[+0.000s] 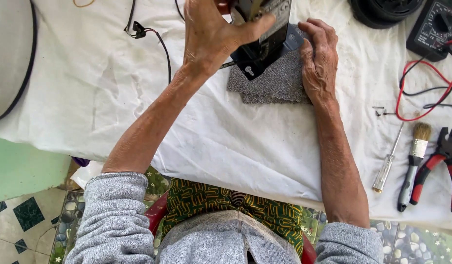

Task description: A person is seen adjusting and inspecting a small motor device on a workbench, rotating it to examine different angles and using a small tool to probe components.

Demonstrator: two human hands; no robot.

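**Inspector:** Head view, the only one. You sit at a table under a creased white cloth (236, 146), with patterned floor tile below its near edge. Report your hands.

**Operator:** What do you read off them?

**Inspector:** Your left hand (209, 36) is clamped on a black device (265, 36), thumb laid across its near face and the other fingers hidden behind it. The device stands tilted, its lower corner resting on a grey fabric pad (275, 80). Your right hand (318, 61) lies flat, fingers together, pressing the pad's right edge and touching the black casing just beyond the fingertips.

**Operator:** How will the device handle?

**Inspector:** In my judgement, rigid and light enough for one hand. The casing looks like smooth plastic, so it may slip, and any glazed face could crack. Grip it by the side walls, as your left thumb does. The pad is soft and will slide on the cloth unless pinned.

**Operator:** And to the right of my fingers?

**Inspector:** Well apart from them lie a screwdriver (388, 159), a brush (414, 161), red-handled pliers (443, 164) and a multimeter (434, 27) with red and black leads.
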